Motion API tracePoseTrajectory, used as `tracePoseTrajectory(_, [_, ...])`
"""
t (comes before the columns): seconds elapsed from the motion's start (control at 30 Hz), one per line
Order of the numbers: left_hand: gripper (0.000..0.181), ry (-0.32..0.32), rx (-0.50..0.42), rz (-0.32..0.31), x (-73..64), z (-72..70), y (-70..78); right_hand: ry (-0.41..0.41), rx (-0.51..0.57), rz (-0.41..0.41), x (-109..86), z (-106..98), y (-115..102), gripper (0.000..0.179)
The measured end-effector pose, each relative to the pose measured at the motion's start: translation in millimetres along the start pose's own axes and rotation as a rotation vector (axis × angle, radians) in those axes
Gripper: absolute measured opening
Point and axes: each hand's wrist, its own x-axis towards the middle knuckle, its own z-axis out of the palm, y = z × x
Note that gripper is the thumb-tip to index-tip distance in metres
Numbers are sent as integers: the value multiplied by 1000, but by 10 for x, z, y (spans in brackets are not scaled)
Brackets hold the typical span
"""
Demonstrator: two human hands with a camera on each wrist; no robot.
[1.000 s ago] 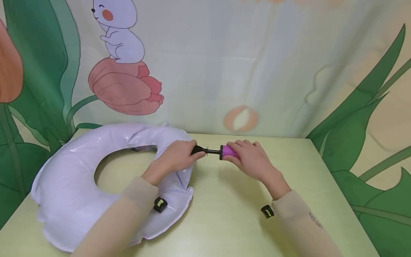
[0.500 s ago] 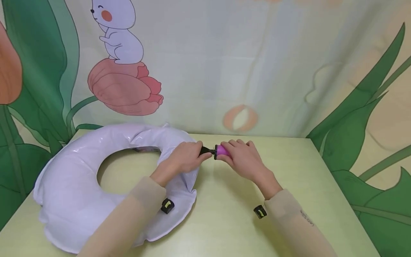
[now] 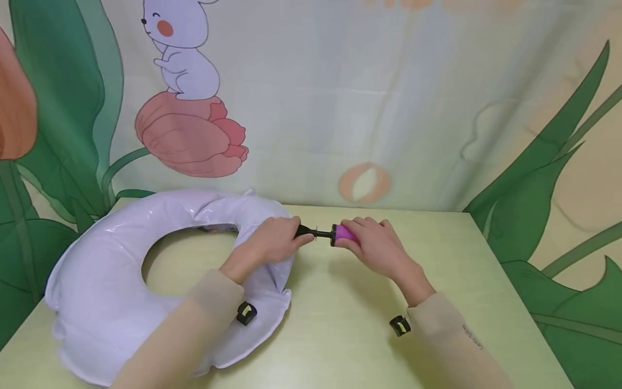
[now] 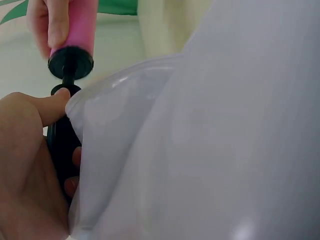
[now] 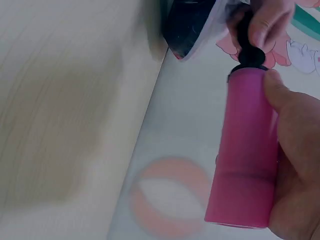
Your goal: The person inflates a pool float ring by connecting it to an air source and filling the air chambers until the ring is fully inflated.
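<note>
A large pale white inflatable swim ring (image 3: 97, 292) lies on the left of the table, partly filled and wrinkled at its right side. Above that side my left hand (image 3: 273, 237) grips the black end (image 4: 62, 145) of a hand pump, with the ring's glossy film against its fingers. My right hand (image 3: 381, 246) is wrapped around the pump's pink-purple barrel (image 5: 245, 150). Between the hands a short length of black rod (image 3: 324, 234) shows. The pump is held roughly level over the table. Where it meets the ring's valve is hidden.
The light wood-look table (image 3: 350, 335) ends at a curtain (image 3: 311, 108) printed with a white animal, flowers and leaves. A small black wrist device (image 3: 247, 313) sits by the left cuff, and another (image 3: 400, 326) by the right cuff.
Half a second ago the barrel was pushed close against the black end, hiding the rod. Now the hands are farther apart and the rod shows again, much as one second ago.
</note>
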Motion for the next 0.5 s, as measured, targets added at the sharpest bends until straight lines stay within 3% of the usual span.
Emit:
tracePoseTrajectory(0.2, [40,-8,53,9,26,9,104,48,-12,16,63,97,-202,50])
tracePoseTrajectory(0.33, [39,-34,12,-14,-30,4,31,18,20,16,6,85,-136,49])
tracePoseTrajectory(0.5, [40,-7,-16,-3,-100,-39,-121,1,41,19,-76,10,50,50])
